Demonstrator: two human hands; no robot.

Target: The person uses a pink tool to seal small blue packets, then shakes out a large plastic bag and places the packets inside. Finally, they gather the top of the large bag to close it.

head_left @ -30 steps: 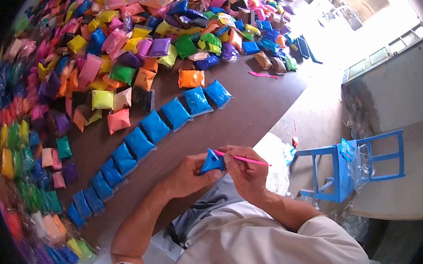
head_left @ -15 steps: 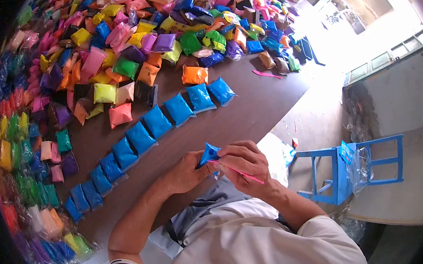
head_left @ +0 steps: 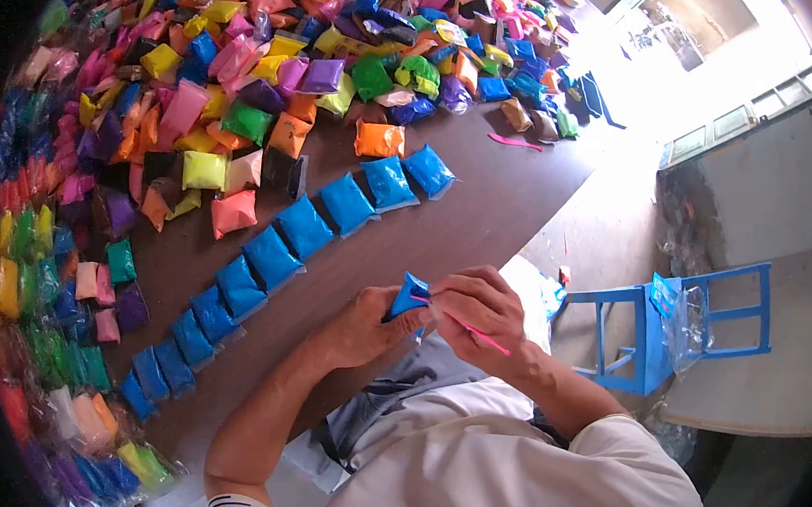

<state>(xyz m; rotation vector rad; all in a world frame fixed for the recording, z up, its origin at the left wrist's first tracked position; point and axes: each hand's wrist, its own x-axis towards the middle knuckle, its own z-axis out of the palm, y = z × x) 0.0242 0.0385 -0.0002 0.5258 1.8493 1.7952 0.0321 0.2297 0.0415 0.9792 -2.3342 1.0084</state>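
My left hand [head_left: 371, 327] is closed around a small blue packet [head_left: 409, 295], held upright over the near edge of the brown table [head_left: 367, 260]. Pinched in my right hand [head_left: 479, 321] is a thin pink stick [head_left: 485, 339], its tip at the packet's upper part. My right fingertips touch or nearly touch the packet and partly hide it. A diagonal row of several blue packets [head_left: 304, 227] lies on the table beyond my hands. Near the row's far end sits an orange packet [head_left: 380, 140].
A large heap of coloured packets [head_left: 249, 70] covers the far and left parts of the table. Another pink strip [head_left: 515, 142] lies near the far right edge. On the right stands a blue chair [head_left: 648, 334] with clear plastic on it.
Both hands have shifted slightly to the right with the packet. The pink stick has tilted more steeply, and its tip has moved against the packet.
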